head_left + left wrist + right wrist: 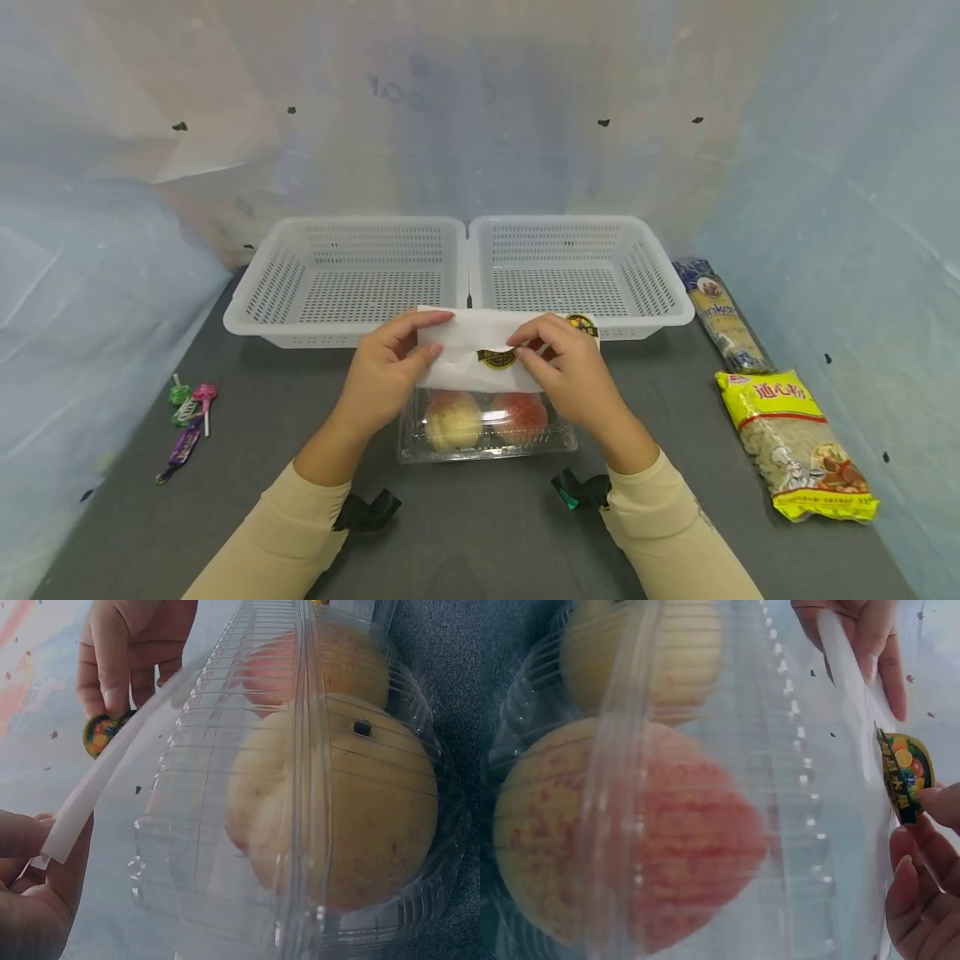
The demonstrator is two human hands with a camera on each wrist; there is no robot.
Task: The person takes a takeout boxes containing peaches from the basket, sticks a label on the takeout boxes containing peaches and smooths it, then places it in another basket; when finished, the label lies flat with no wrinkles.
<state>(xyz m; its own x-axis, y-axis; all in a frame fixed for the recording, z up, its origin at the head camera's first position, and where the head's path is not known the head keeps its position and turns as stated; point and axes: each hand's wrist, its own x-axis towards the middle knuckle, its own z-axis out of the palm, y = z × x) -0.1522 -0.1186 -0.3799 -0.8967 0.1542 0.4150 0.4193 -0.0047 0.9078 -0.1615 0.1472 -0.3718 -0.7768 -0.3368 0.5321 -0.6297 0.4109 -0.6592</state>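
Observation:
My left hand (381, 367) pinches the left end of a white backing sheet (453, 375) between thumb and fingers. My right hand (573, 371) pinches the edge of a dark sticker (497, 359) on that sheet. The right wrist view shows the sticker (907, 776) with a fruit picture and yellow lettering, standing out from the paper under the thumb. A second round sticker (581, 324) is at the sheet's right end. Below the sheet sits a closed clear plastic clamshell box (487, 452), holding a yellowish peach (352, 817) and a redder peach (682, 832).
Two white perforated baskets, one left (251, 312) and one right (660, 312), stand side by side behind the hands. Several wrapped lollipops (187, 408) lie at the left. At the right are a blue-ended pasta packet (722, 317) and a yellow macaroni bag (798, 450).

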